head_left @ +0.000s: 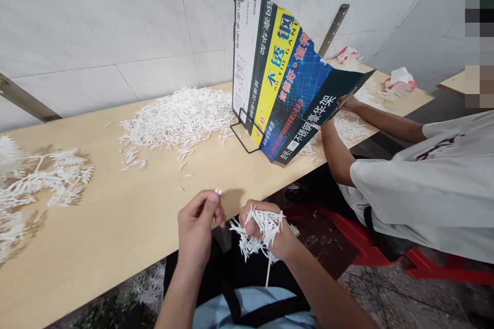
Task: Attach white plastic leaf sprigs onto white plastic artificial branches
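Note:
My right hand (287,240) is closed round a bunch of thin white branched sprigs (266,222), apparently plastic, above my lap. A single white stem hangs below the fist. Just left of it, my left hand (196,223) pinches a tiny white piece (218,192) between thumb and fingertip, over the table's front edge. Behind my hands lies a big heap of loose white pieces (181,115) on the wooden table (127,211). Larger white branched sprigs (57,175) are spread at the table's left end.
A printed cardboard sheet (281,82) stands upright in a black wire stand (247,150), dividing the table. Beyond it a co-worker's arms (339,154) reach over more white pieces. Crumpled red-and-white packaging (400,82) lies at the far right. A red stool (355,239) is beneath the co-worker.

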Tool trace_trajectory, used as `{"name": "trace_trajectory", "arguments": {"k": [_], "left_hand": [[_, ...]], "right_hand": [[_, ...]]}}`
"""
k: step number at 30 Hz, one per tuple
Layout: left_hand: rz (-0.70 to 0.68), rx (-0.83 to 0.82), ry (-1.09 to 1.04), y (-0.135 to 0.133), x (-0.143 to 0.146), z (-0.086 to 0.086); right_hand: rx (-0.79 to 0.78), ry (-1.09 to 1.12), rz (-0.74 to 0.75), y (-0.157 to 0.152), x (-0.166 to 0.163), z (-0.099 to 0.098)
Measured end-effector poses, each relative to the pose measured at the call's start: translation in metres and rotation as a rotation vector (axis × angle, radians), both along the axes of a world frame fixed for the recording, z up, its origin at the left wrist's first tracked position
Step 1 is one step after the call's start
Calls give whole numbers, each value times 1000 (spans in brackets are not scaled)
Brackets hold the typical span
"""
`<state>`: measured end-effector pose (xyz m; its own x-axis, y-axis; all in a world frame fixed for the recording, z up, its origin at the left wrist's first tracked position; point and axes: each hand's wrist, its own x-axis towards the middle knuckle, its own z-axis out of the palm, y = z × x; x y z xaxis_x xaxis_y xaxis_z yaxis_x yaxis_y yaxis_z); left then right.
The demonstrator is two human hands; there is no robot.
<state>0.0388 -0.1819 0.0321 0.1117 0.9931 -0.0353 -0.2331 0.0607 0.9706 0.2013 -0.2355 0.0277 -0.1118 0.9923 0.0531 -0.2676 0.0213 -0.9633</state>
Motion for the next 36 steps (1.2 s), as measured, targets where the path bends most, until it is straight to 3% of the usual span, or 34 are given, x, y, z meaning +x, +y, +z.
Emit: {"name": "trace_trajectory", "arguments": {"k": [2,4,6,8,9,12,15,20,23,29,36], "left_hand": [[121,93,341,29,-9,0],[126,185,621,58,-17,0],[125,303,763,75,-19,2],[143,424,792,74,-15,5],[116,459,756,67,-12,6],[-193,370,485,27,1,6],[-297,236,406,-10,10,-2],[-187,10,279,-22,15,-11],[-217,-120,77,-19,15,-6],[-200,-427,-351,-26,29,3],[-136,-517,-647,-29,23,2]], "right_hand": [[-23,-1,-40,3,1,-1],[-79,2,-82,6,2,-2],[-144,-14,-135,8,1,-3],[-178,-30,-196,11,0,-5],[-181,-35,-227,12,0,-6],[-144,-39,-313,15,-1,-10],[-121,-15,-309,16,-3,-13],[-66,-78,-276,9,-8,-17],[-39,-86,-274,2,-15,-25],[-94,292,-271,0,-33,-31],[-149,571,-129,-2,-20,-8]]}}
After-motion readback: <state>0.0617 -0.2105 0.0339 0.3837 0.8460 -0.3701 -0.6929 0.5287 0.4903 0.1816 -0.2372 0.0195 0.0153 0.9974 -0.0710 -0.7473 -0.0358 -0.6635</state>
